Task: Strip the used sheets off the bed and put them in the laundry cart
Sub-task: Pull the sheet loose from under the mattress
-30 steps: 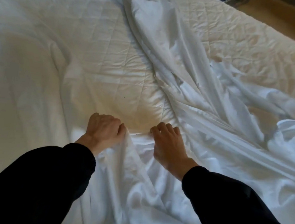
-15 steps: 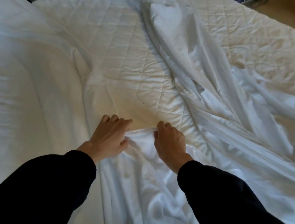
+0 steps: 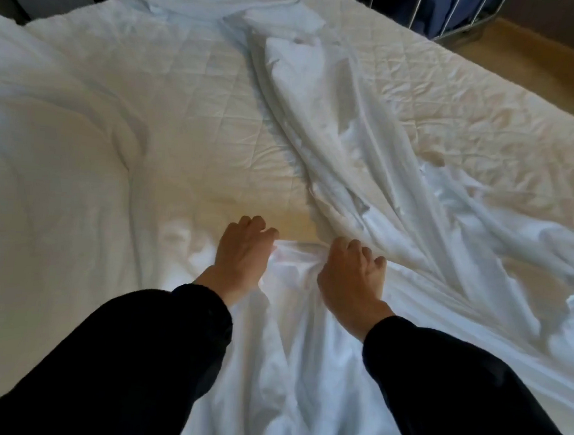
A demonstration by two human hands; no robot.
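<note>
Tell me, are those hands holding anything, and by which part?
Yes. The left hand and right hand both grip the sheet, by a bunched fold at its edge between them.

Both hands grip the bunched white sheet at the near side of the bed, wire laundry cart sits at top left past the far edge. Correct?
One thing is off: the wire laundry cart sits at top right past the far edge, not top left. The head view shows it. The rest holds: the left hand and right hand both grip the bunched white sheet at the near side of the bed.
</note>
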